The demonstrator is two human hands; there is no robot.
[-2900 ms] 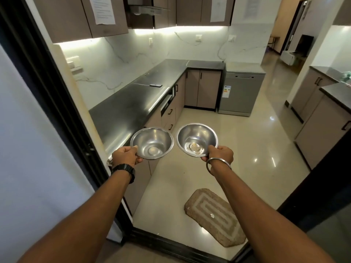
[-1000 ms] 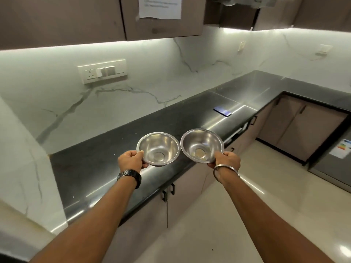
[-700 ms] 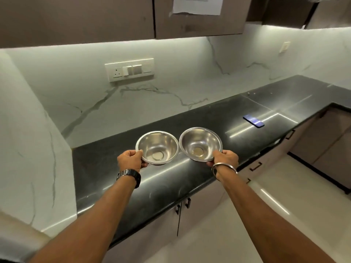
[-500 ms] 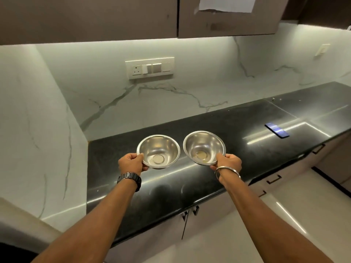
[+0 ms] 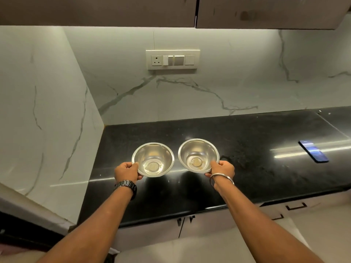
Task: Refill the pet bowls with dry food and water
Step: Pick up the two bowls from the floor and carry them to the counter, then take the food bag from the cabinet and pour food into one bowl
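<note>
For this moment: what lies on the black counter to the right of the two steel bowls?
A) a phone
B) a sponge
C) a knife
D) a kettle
A: a flat, bluish phone lies on the black counter, well to the right of the right bowl.

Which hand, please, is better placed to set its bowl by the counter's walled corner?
Left, probably: the left hand grips the left round steel bowl nearer the marble side wall; the right hand grips the right round steel bowl nearer the blue phone.
</note>
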